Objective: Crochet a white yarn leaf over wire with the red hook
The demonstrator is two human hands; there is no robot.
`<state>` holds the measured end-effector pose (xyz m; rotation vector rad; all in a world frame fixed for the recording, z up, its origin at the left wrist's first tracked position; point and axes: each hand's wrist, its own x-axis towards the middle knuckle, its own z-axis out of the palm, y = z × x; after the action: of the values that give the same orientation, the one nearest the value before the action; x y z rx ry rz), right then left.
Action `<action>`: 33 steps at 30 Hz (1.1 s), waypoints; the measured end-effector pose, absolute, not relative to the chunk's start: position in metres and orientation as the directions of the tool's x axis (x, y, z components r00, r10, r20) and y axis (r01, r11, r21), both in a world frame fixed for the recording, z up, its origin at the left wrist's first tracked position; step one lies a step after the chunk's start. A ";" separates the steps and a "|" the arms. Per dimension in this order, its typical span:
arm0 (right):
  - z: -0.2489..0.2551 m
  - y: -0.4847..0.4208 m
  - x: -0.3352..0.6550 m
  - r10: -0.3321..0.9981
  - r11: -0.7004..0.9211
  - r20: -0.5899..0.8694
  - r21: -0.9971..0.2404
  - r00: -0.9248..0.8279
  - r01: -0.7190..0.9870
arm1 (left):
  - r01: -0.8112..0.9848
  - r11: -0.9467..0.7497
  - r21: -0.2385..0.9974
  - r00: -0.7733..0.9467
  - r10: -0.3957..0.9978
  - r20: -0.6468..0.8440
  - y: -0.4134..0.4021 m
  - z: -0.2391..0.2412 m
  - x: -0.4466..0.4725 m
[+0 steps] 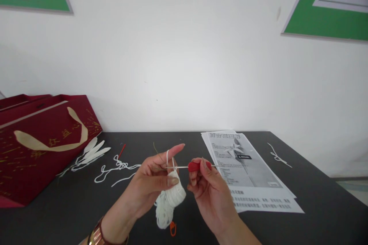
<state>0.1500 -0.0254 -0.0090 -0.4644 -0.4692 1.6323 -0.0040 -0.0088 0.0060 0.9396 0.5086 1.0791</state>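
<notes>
My left hand [153, 182] pinches a white crocheted piece [169, 201] between thumb and fingers, with white yarn looped over the raised index finger. My right hand [208, 191] grips a crochet hook by its red handle [194, 166]; the thin metal shaft points left into the top of the white piece. An orange stitch marker [172, 229] hangs from the lower edge of the piece. Both hands are held just above the dark table [316, 199].
A printed instruction sheet [247, 172] lies to the right of my hands. A dark red gift bag [37, 141] lies at the left, with white crocheted petals [92, 151] and loose white yarn [117, 168] beside it. A small yarn scrap [277, 156] lies far right.
</notes>
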 end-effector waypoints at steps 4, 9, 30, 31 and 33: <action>-0.009 -0.024 0.153 0.990 -0.121 -0.010 -0.553 -0.138 -0.824 | -0.490 0.197 0.849 0.459 0.887 0.059 -0.008 0.007 -0.004; -0.005 -0.025 0.155 0.995 -0.069 0.016 -0.611 -0.100 -0.788 | -0.443 0.186 0.877 0.468 0.882 0.050 -0.011 0.011 -0.005; -0.002 -0.026 0.155 0.996 -0.004 0.064 -0.654 -0.061 -0.757 | -0.247 -0.040 0.968 0.287 0.951 0.113 -0.020 0.009 0.001; -0.002 -0.026 0.155 0.996 -0.002 0.063 -0.656 -0.057 -0.755 | -0.260 -0.003 0.966 0.292 0.953 0.081 -0.020 0.010 0.001; -0.002 -0.026 0.154 0.997 0.008 0.064 -0.661 -0.046 -0.750 | -0.289 0.058 0.956 0.318 0.947 0.038 -0.022 0.012 0.002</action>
<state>0.1544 -0.0259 -0.0019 -0.5056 -0.6282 1.5154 0.0020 -0.0217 0.0118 1.1191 0.7618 1.0891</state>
